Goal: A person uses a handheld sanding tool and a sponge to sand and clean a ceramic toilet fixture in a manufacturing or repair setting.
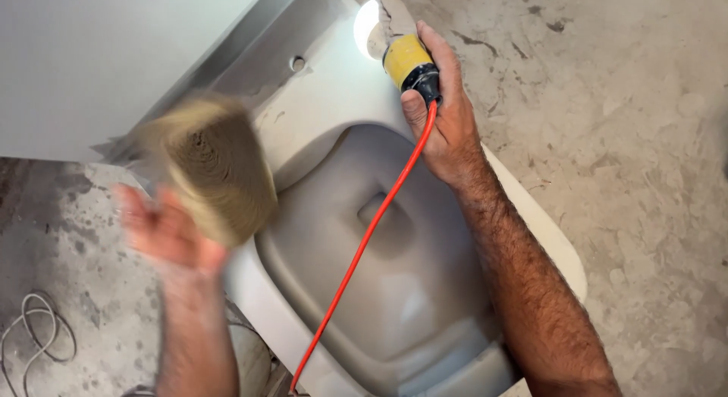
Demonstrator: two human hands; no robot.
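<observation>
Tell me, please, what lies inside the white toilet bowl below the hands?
The toilet bowl shows dusty grey walls and a rectangular drain recess. An orange cable crosses above it; the right forearm covers its right rim.

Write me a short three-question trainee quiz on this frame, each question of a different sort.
1. True or false: the right hand grips a work lamp with a yellow collar.
2. What colour is the cable running from the lamp?
3. The left hand holds: A) a wide brush, B) a hammer, C) a sponge.

Key: 1 true. 2 orange-red. 3 A; it is blurred, beside the white toilet bowl.
</observation>
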